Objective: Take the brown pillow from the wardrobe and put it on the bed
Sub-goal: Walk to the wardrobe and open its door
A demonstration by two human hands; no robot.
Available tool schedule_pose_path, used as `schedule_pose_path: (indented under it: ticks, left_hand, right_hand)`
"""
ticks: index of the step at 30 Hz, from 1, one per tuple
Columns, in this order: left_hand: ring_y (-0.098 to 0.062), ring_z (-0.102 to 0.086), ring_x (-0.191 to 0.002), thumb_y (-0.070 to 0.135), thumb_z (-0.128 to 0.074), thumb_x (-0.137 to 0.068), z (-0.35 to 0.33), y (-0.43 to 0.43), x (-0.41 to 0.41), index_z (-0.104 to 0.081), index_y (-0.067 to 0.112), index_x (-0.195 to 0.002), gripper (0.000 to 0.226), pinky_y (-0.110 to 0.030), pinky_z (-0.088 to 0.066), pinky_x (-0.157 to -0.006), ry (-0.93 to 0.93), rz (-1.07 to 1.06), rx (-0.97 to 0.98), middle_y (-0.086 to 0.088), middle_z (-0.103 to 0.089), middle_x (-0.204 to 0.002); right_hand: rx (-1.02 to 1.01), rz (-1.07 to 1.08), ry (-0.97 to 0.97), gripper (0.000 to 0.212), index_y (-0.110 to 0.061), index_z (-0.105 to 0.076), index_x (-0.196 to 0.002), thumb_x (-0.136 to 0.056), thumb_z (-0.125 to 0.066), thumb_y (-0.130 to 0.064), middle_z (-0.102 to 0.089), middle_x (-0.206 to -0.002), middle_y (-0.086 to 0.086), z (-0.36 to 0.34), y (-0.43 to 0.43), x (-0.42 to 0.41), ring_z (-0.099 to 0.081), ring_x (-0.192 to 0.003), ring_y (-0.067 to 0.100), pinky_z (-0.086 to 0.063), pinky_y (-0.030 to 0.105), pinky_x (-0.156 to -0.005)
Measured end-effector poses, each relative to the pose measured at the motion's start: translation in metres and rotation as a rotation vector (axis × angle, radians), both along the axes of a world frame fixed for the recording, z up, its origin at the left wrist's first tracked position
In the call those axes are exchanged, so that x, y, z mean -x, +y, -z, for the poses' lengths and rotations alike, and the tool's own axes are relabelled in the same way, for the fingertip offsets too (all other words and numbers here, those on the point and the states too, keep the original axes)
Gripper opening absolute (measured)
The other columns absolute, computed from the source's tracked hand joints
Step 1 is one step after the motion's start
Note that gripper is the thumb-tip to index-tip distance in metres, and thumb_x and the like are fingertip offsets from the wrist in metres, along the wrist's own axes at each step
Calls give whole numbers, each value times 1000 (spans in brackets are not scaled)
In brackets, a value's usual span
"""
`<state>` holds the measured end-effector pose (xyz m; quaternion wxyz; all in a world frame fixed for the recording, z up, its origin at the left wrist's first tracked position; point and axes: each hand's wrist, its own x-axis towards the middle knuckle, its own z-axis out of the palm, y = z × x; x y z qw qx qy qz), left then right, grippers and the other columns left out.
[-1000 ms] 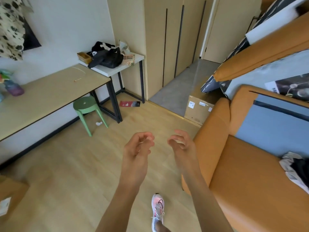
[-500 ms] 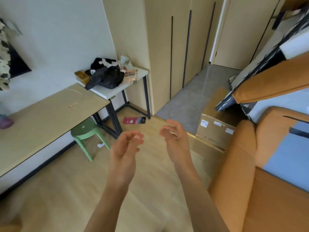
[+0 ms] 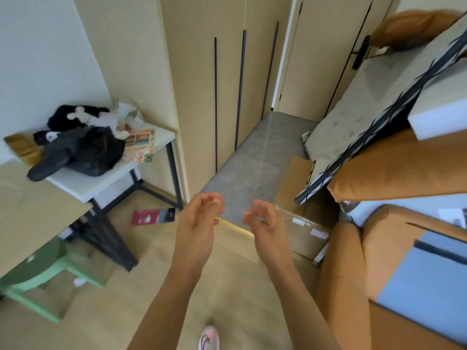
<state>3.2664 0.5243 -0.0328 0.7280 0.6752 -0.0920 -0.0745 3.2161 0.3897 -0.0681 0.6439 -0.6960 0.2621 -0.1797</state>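
Head view: left hand (image 3: 199, 221) and right hand (image 3: 265, 224) raised, empty, fingers loosely curled, apart. Wardrobe (image 3: 227, 84) ahead, doors closed; brown pillow not visible, presumably inside. Advise: approach squarely, pull door at dark vertical edge.

Red packet (image 3: 153, 216) on wooden floor (image 3: 156, 279)

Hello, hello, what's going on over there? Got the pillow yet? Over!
Left hand and right hand open, empty. Wardrobe doors shut, pillow not seen. Cardboard box on floor by the path.
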Motion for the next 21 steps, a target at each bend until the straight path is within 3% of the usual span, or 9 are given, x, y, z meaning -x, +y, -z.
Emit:
schedule_pose_path:
  ticks: [4, 8, 11, 13, 18, 21]
  left_hand:
    - [-15, -74, -96, 36, -59, -90, -21, -54, -95, -73, 23, -97, 20, -32, -55, -85, -47, 57, 19, 4, -78, -99]
    - [-15, -73, -98, 38, -58, -89, -27, -95, -162, -73, 19, -101, 27, -33, -57, -87, -34, 114, 8, 0, -78, -103]
    - [-12, -74, -96, 27, -61, -101, -15, -122, -209, -73, 16, -103, 16, -33, -56, -86, -13, 129, -19, 2, -79, -102]
    - [-12, -75, -96, 21, -58, -104, -7, -142, -243, -73, 16, -104, 16, -33, -55, -86, -6, 127, -35, 3, -79, -102]
    - [-13, -74, -97, 30, -59, -98, -1, -208, -340, -73, 17, -104, 20, -31, -58, -87, -27, 113, -85, 6, -78, -100]
    - [-12, -73, -96, 19, -56, -104, -10, -254, -400, -73, 16, -104, 17, -29, -57, -86, -51, 93, -108, 7, -78, -99]
  right_hand:
    - [62, 71, -51, 30, -25, -64, -127, -98, -69, -21, -71, -116, -1, -19, -52, -82, -68, -103, 11, -46, 5, -70]
    - [59, 104, -41, 30, -29, -63, -128, -98, -69, -27, -71, -116, -5, -19, -89, -143, -67, -103, 3, -47, 11, -74]
    - [31, 129, -35, 30, -29, -64, -126, -97, -70, -25, -71, -114, -6, -7, -118, -193, -66, -96, -6, -47, 14, -78]
    - [11, 135, -34, 30, -27, -65, -125, -96, -71, -20, -72, -114, -2, 0, -140, -231, -67, -98, 0, -48, 15, -79]
    - [-28, 108, -60, 27, -24, -64, -123, -97, -70, -16, -72, -109, 1, 11, -208, -339, -70, -103, 19, -49, 10, -73]
    - [-29, 59, -94, 26, -25, -63, -124, -99, -68, -18, -72, -110, -1, 0, -256, -407, -70, -108, 22, -51, 19, -80]
